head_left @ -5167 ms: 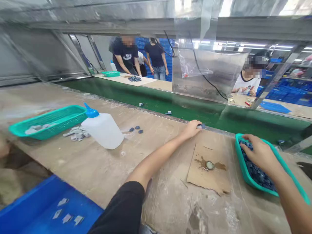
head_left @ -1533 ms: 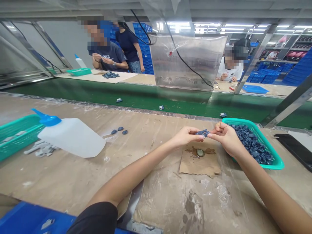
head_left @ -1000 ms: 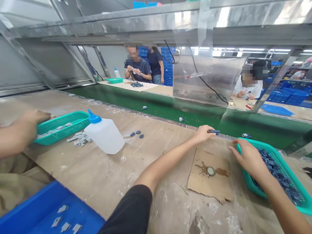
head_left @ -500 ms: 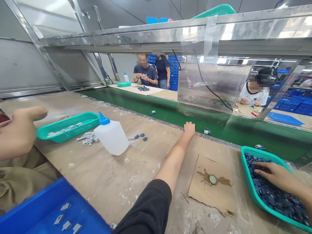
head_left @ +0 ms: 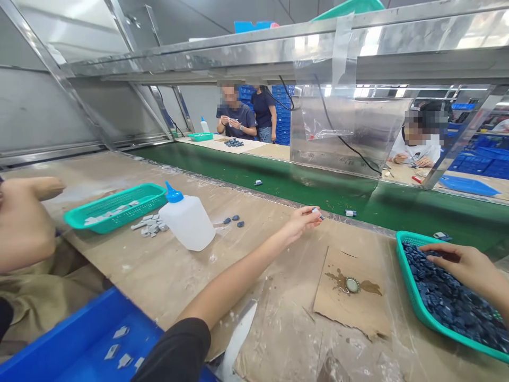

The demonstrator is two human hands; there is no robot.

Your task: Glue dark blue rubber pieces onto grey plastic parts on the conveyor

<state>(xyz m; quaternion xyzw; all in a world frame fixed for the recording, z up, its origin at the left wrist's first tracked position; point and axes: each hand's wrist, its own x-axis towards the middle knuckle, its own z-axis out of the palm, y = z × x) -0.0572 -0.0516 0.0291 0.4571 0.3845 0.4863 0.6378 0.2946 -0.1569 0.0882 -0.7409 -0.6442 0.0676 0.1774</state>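
Observation:
My left hand (head_left: 304, 223) is closed in a pinch on a small white-and-dark-blue plastic piece (head_left: 317, 213), just above the near edge of the green conveyor belt (head_left: 286, 192). At the right, my right hand (head_left: 469, 265) rests over a green basket (head_left: 413, 302) full of small dark blue pieces (head_left: 441, 292). Its thumb and fingers are apart at the pieces, and I see nothing held between them. Between my hands lies a cardboard square (head_left: 338, 310) with a bottle cap (head_left: 352, 285) on it, amid a brown wet stain.
A white squeeze bottle (head_left: 189, 223) stands left, near grey pieces (head_left: 151, 225) and another green basket (head_left: 115, 209). A co-worker's arm (head_left: 27, 223) reaches in above a blue bin (head_left: 91, 339). Several pieces ride the belt. A metal shelf beam (head_left: 238, 55) crosses overhead.
My left hand has come up off the belt's edge and back to the left, now showing the small piece in its fingers. Pieces on the belt have shifted right. My right hand stays at the basket.

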